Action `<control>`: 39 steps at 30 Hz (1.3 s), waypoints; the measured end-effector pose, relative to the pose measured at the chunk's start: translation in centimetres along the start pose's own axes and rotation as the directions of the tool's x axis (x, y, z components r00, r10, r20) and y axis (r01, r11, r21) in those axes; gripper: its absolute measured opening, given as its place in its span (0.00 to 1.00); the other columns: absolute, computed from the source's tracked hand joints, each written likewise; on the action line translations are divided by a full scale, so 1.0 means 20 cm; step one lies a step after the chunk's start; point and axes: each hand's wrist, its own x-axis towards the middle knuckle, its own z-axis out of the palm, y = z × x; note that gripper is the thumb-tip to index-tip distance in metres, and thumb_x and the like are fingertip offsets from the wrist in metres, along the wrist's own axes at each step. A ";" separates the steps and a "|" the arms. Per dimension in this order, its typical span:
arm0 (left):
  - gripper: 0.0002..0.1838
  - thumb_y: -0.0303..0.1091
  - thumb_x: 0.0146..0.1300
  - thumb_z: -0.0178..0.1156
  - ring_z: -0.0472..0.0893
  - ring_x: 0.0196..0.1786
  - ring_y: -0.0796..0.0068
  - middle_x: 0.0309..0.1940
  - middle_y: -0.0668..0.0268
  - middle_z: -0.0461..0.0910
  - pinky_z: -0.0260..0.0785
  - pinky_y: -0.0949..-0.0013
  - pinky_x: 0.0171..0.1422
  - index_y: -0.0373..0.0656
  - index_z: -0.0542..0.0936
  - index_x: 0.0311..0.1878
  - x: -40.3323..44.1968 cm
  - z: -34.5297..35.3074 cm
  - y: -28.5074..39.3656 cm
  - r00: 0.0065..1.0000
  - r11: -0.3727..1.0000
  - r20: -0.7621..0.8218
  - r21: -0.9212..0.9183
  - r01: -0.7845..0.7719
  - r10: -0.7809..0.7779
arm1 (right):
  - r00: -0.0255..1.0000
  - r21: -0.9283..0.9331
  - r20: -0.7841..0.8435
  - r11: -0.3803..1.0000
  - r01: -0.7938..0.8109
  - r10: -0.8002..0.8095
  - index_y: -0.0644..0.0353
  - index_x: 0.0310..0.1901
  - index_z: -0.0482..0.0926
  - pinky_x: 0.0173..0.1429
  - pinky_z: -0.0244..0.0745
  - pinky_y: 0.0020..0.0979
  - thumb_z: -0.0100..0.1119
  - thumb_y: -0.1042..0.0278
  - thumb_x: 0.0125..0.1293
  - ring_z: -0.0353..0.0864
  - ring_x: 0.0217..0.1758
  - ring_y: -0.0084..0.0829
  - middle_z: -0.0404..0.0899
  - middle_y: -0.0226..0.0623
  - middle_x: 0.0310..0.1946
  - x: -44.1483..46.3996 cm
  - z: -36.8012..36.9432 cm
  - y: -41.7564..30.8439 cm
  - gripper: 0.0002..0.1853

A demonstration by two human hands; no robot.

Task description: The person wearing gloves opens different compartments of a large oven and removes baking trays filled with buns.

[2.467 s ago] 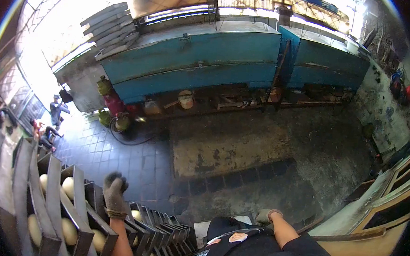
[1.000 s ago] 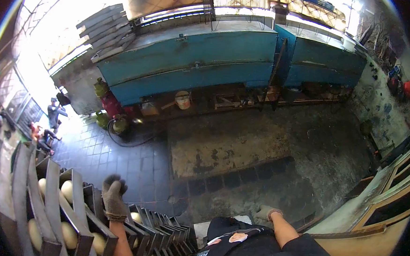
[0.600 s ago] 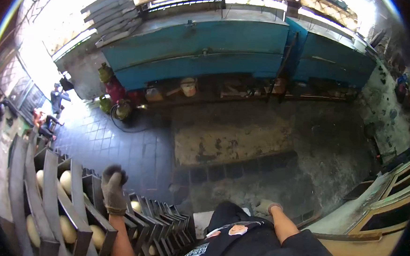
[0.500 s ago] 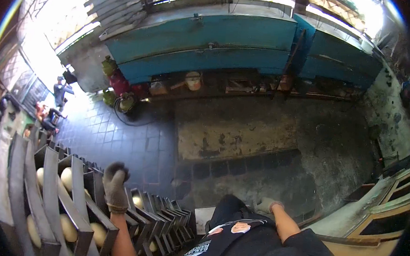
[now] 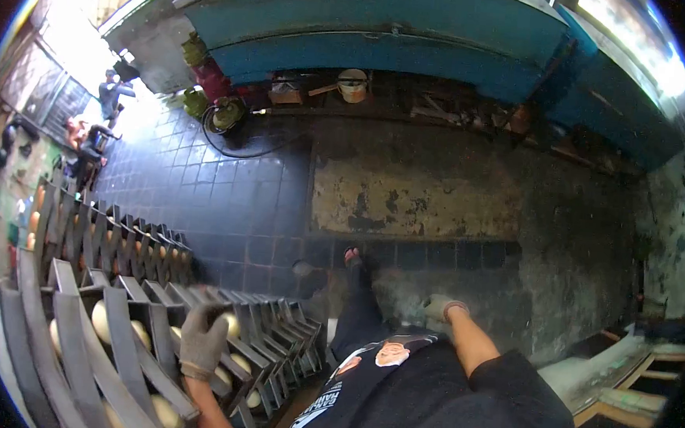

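Cradling smooth, pale oval pieces (image 5: 100,323), a dark grey metal rack of slanted bars (image 5: 121,334) lies beside and below the grey-brown-gloved left hand (image 5: 204,339), its slots seemingly spaced to keep them apart. That hand's thumb is spread, its grip unclear; the gloved right hand (image 5: 439,308), hold also unclear, hangs well away over worn concrete floor (image 5: 556,305).

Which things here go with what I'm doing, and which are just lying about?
Likely part of the job:
metal trays, beside your left gloved hand
pale rounded pieces in them

Apparently just lying about, by the far cabinets:
bucket
gas cylinders
black hose
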 end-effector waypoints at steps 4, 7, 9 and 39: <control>0.16 0.29 0.74 0.68 0.91 0.56 0.61 0.53 0.54 0.91 0.83 0.58 0.66 0.32 0.89 0.60 0.11 -0.01 -0.03 0.993 0.996 -0.071 -0.004 0.093 -0.093 | 0.991 -0.121 -0.013 0.984 0.134 -0.136 0.60 0.77 0.87 0.81 0.80 0.48 0.70 0.47 0.71 0.88 0.79 0.55 0.87 0.57 0.78 0.24 -0.33 -0.36 0.37; 0.16 0.30 0.74 0.69 0.91 0.56 0.61 0.52 0.54 0.91 0.83 0.57 0.66 0.31 0.89 0.59 0.15 -0.04 0.12 0.969 0.978 -0.144 0.019 0.208 -0.203 | 0.986 -0.226 0.102 0.962 0.150 -0.130 0.61 0.79 0.85 0.82 0.80 0.49 0.70 0.47 0.71 0.87 0.80 0.55 0.87 0.57 0.77 0.28 -0.70 -0.75 0.39; 0.15 0.29 0.74 0.69 0.90 0.56 0.61 0.51 0.54 0.91 0.83 0.57 0.65 0.31 0.89 0.59 0.22 -0.02 0.18 0.958 0.945 -0.186 0.202 0.256 -0.220 | 0.981 -0.280 0.120 0.943 0.183 -0.155 0.61 0.80 0.84 0.81 0.80 0.49 0.70 0.47 0.71 0.87 0.80 0.56 0.87 0.57 0.77 0.46 -0.90 -0.94 0.39; 0.17 0.33 0.76 0.71 0.94 0.58 0.49 0.55 0.47 0.94 0.84 0.54 0.65 0.35 0.92 0.61 3.73 1.17 1.48 0.992 1.000 -0.122 0.028 0.008 -0.004 | -0.188 -0.462 -0.886 0.784 0.414 -0.423 0.59 0.53 0.93 0.76 0.82 0.52 0.74 0.53 0.78 0.89 0.66 0.54 0.93 0.49 0.57 0.77 -5.51 -2.89 0.16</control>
